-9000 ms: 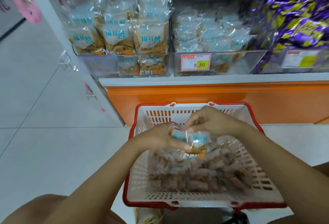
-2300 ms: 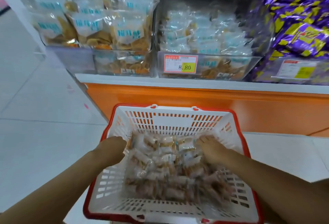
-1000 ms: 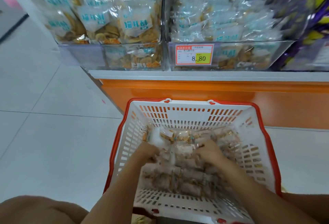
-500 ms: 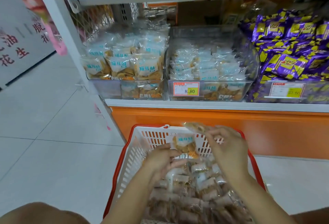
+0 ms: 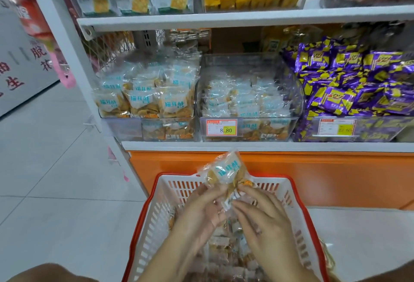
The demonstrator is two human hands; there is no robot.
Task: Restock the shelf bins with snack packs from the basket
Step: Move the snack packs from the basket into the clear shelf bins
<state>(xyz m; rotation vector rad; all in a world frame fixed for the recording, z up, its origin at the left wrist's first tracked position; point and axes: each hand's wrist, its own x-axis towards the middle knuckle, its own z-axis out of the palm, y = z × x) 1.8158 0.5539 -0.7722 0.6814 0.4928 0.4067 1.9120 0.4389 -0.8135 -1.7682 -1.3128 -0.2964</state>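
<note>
Holding one snack pack [image 5: 226, 169] up over the far edge of the basket [image 5: 177, 188], both hands pinch its lower end: left hand [image 5: 199, 214] w/ fingers curled on the btm-left, right hand [image 5: 264, 221] w/ fingertips on the crimped end at right. Pack is tilted, blue label up, in front of the orange shelf base [image 5: 313, 169]. More packs [image 5: 224, 255] lie piled in the basket btm. On the shelf [image 5: 246, 146], the left bin [image 5: 121, 128] at the front-left corner is heaped w/ the same packs. The middle bin [image 5: 291, 93] just beside it, price tag [image 5: 221, 127] on its front, sits less full. Purple packs [image 5: 349, 93] are at right.
</note>
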